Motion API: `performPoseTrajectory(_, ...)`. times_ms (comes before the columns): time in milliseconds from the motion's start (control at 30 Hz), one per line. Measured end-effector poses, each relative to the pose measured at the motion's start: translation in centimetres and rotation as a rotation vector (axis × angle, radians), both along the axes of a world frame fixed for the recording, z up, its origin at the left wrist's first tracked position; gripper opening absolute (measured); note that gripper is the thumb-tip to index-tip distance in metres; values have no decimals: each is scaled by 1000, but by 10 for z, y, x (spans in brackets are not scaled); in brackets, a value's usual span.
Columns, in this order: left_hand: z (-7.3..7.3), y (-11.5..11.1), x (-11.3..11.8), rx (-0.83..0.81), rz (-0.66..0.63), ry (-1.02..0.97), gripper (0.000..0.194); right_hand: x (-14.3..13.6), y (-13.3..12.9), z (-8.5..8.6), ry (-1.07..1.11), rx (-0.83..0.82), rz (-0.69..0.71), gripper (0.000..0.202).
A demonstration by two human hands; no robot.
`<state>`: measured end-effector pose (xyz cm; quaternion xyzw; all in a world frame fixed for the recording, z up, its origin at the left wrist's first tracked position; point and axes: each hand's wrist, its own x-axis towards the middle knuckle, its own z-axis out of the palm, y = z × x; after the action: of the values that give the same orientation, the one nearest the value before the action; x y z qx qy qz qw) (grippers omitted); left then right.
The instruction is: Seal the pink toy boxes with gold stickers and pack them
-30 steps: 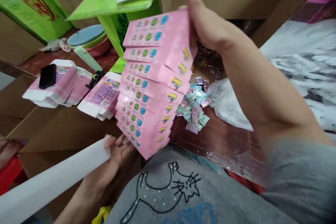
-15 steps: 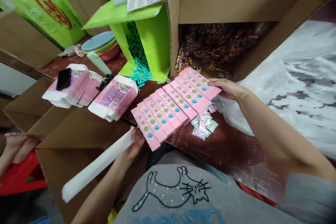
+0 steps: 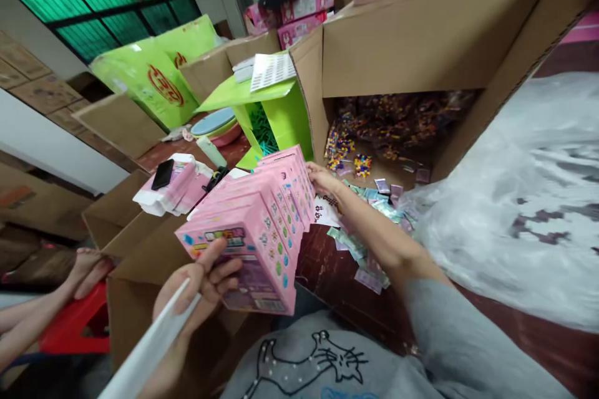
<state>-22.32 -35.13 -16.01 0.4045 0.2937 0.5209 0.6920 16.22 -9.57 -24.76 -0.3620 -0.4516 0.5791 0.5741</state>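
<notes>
A row of pink printed cardboard boxes (image 3: 266,224) is clasped between my two hands, its narrow sides with coloured icons facing right. My left hand (image 3: 196,287) presses its fingers on the printed face of the nearest box. A long white strip (image 3: 147,349) also sits in that hand, by the thumb. At the far end, my right hand (image 3: 324,182) closes against the last box; some of its fingertips are hidden behind the row. Small pastel sachets (image 3: 360,249) lie scattered on the dark red table below my right forearm.
An open carton (image 3: 393,65) with small multicoloured pieces stands ahead. Left of it are a green box (image 3: 294,118), stacked basins (image 3: 218,124) and pink boxes with a phone (image 3: 163,174) on top. A big clear plastic bag (image 3: 510,218) fills the right. Someone's bare feet (image 3: 91,271) rest on a red stool.
The pink boxes have turned from a flat, fanned row to standing with the near box's printed face toward me. My left hand now lies on that face. The view has tilted up.
</notes>
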Motion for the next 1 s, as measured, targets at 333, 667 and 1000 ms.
performPoseTrajectory(333, -68, 12, 152, -72, -447, 51, 39, 2, 2, 4, -25, -93, -141, 42)
performPoseTrajectory(667, -87, -19, 153, -175, -507, 158, 61, 83, -163, 29, -366, 160, -52, 38)
performPoseTrajectory(1000, -6, 22, 124, 683, 820, 633, 66, 9, -294, 87, -690, 660, -56, 53)
